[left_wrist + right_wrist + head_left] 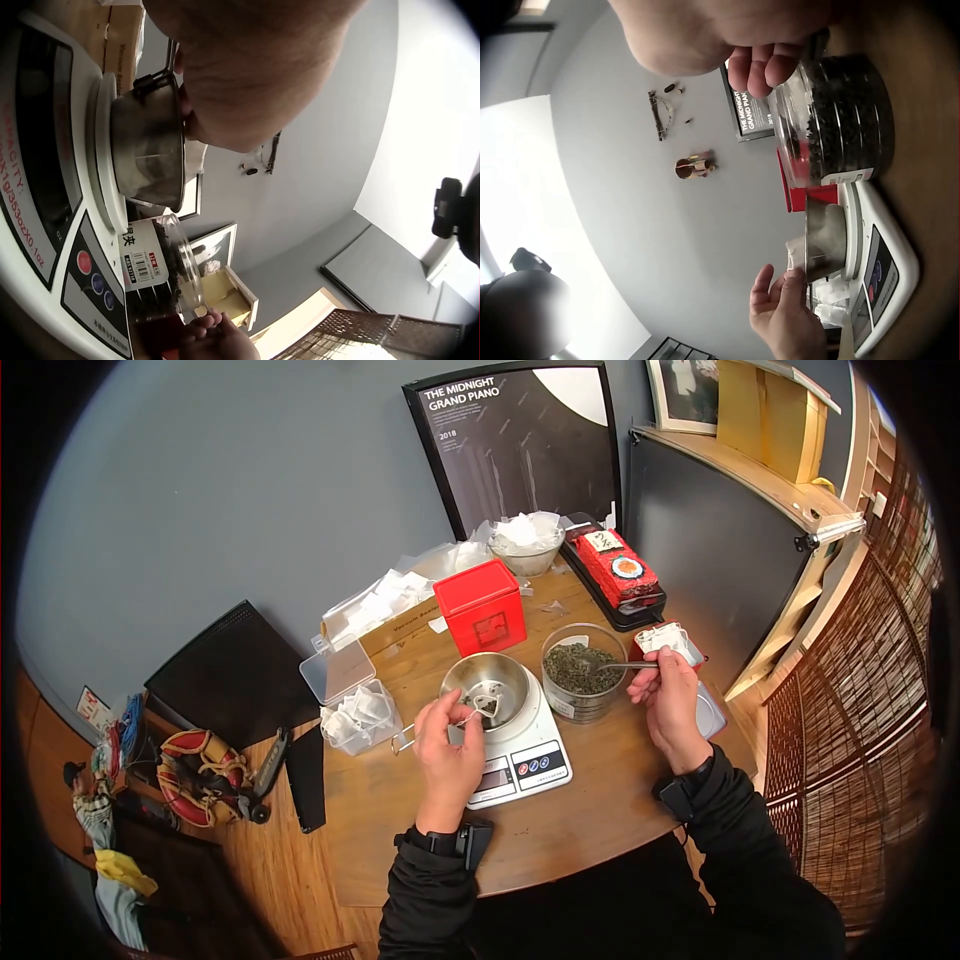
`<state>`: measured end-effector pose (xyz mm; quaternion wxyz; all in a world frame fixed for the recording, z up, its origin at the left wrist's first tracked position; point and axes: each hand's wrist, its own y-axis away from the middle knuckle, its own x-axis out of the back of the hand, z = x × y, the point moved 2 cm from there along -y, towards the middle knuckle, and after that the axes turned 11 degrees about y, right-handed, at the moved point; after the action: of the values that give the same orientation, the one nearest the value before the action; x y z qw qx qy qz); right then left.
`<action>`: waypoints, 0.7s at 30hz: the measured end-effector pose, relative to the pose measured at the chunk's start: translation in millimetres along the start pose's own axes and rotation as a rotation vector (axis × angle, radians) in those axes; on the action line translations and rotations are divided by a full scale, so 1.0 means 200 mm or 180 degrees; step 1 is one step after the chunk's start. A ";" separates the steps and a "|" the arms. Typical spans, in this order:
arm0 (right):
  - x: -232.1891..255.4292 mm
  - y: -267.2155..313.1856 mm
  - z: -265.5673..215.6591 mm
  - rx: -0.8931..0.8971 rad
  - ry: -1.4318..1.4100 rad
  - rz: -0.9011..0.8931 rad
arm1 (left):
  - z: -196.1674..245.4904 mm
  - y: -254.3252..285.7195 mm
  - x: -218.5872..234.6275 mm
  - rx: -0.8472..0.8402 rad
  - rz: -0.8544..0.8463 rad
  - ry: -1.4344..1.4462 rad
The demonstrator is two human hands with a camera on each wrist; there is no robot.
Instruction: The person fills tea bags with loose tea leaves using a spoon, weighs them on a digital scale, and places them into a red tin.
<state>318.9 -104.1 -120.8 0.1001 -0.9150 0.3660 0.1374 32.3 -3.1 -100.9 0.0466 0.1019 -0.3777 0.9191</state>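
A steel cup with a folding handle stands on the white kitchen scale. Over its opening my left hand pinches a small white mesh bag; the right wrist view shows the bag at the cup's rim. My right hand holds the handle of a metal spoon, whose bowl end reaches into dark dried leaves in a clear round jar. The jar stands beside the scale. What the spoon's bowl carries cannot be made out.
Behind the cup stands a red tin. White bags fill a plastic box at the left and a glass bowl at the back. A red package lies in a black tray. Another small container sits right of the jar.
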 end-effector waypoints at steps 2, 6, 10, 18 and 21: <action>-0.01 0.01 -0.01 -0.0109 -0.0012 -0.0010 | 0.00 0.00 0.00 0.0000 -0.0002 -0.0006; -0.01 0.02 -0.04 -0.0022 -0.0033 -0.0013 | 0.01 0.00 0.00 -0.0001 -0.0018 -0.0006; -0.03 0.08 -0.09 0.0063 -0.0088 -0.0181 | 0.00 0.00 -0.01 -0.0060 -0.0045 0.0004; -0.21 0.23 -0.09 -0.0175 -0.0198 -0.0515 | 0.02 0.00 -0.02 -0.0092 -0.0110 0.0110; -0.28 0.26 -0.07 -0.0191 0.0007 -0.0627 | 0.02 0.00 -0.02 -0.0137 -0.0133 0.0103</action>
<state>246.8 -109.7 -94.4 0.0853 -0.9492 0.2701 0.1368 36.9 -7.0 -99.3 0.0740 0.0938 -0.3944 0.9111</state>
